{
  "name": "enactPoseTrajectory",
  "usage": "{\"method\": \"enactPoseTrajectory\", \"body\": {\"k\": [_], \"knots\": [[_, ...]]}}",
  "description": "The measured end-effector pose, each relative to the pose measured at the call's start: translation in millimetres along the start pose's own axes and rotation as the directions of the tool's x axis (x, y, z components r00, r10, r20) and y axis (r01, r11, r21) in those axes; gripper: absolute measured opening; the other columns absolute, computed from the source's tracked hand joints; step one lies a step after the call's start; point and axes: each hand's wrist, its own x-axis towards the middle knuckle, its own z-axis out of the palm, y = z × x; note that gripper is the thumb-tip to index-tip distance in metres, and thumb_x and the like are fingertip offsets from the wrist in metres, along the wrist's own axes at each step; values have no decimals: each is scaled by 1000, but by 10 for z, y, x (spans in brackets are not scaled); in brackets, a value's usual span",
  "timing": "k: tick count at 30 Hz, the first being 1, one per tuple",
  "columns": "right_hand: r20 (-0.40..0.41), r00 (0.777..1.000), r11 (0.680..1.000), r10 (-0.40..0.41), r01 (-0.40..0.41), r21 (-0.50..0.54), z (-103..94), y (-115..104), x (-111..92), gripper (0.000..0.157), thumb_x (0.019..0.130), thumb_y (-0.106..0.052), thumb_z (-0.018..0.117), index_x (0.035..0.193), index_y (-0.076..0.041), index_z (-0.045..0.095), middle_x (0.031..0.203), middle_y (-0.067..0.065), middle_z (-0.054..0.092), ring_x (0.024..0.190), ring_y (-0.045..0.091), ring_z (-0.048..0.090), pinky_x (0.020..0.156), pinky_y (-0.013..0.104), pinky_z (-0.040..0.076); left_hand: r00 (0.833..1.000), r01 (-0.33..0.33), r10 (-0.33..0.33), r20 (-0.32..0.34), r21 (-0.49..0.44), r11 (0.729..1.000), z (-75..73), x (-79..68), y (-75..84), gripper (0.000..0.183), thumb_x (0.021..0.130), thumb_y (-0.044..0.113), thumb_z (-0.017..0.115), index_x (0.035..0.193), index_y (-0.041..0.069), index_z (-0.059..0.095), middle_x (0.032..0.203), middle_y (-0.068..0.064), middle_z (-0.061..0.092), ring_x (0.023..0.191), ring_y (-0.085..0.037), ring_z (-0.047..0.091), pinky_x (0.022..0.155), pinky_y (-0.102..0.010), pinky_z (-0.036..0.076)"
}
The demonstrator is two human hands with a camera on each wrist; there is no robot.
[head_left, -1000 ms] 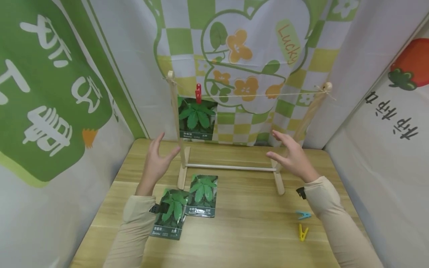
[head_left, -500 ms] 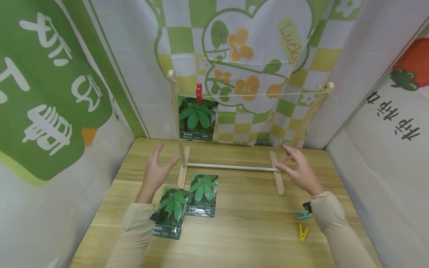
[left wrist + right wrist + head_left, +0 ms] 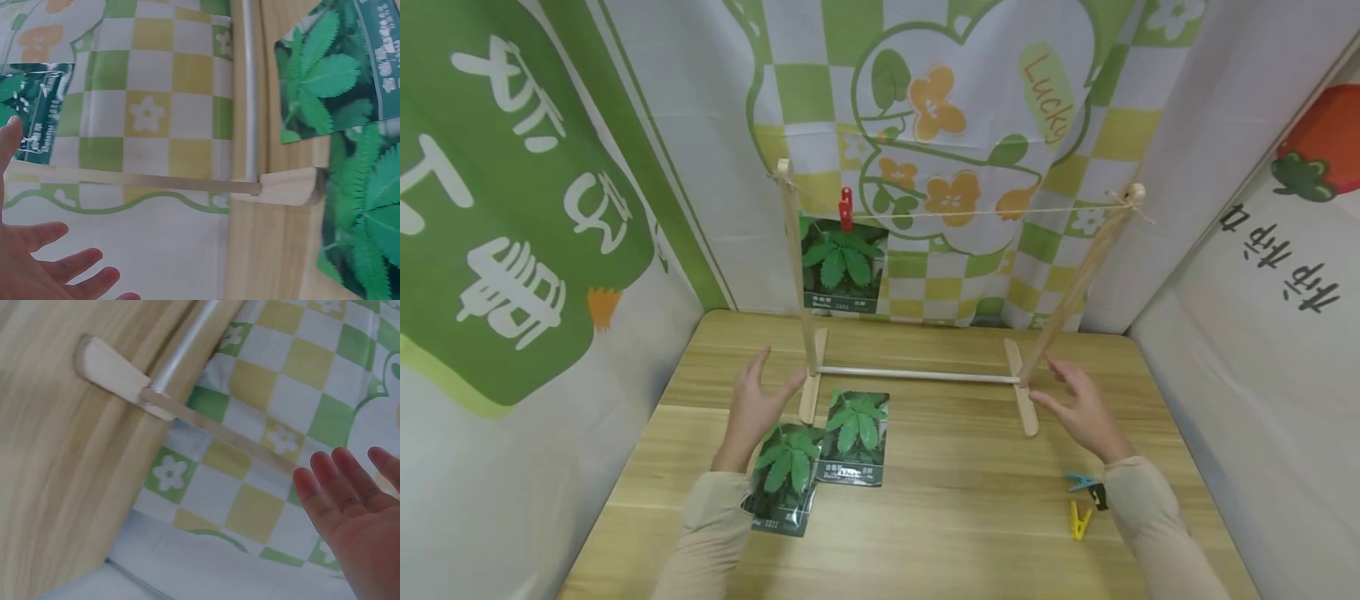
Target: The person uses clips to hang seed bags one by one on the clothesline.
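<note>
Loc: curtained-off tabletop booth [image 3: 1232, 92] | printed drapes [image 3: 805, 92] L/R/back | wood-grain tbl [image 3: 962, 517] | rm type unclear

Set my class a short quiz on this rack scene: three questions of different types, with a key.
1. True or false: the red clip holds a plant picture on the string of the rack.
2. Multiple choice: how many loose plant pictures lie on the table? A) one B) two C) three
3. Fill in: the blue clip and the yellow clip lie nearer the ____ hand.

Key
1. True
2. B
3. right: the right hand
</note>
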Motion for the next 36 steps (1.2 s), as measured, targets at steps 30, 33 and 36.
{"method": "enactPoseTrajectory", "body": {"k": [30, 33, 36], "knots": [[119, 970, 977, 214, -209, -53, 135, 536, -342, 75, 96, -41, 59, 147, 6, 31, 143, 33, 41, 129, 49, 41, 103, 65, 37, 995, 74, -80, 53, 100, 992, 331, -67, -430, 93, 89, 57, 61, 154, 4, 21, 157, -29, 22, 141, -52, 25, 111, -65, 27], [144, 957, 966, 253, -240, -99, 147, 592, -378, 77, 96, -44, 59, 148, 5, 30, 144, 34, 41, 129, 51, 41, 101, 66, 38, 994, 89, -96, 52, 121, 989, 362, -93, -435, 90, 90, 53, 62, 153, 2, 22, 155, -30, 24, 139, -52, 27, 110, -65, 29], [186, 933, 948, 308, -284, -143, 153, 631, -421, 82, 95, -50, 57, 149, 6, 28, 145, 34, 38, 129, 53, 40, 100, 68, 38, 994, 89, -96, 43, 146, 985, 378, -110, -452, 91, 89, 53, 63, 152, 0, 24, 153, -33, 28, 137, -53, 31, 109, -64, 32]]}}
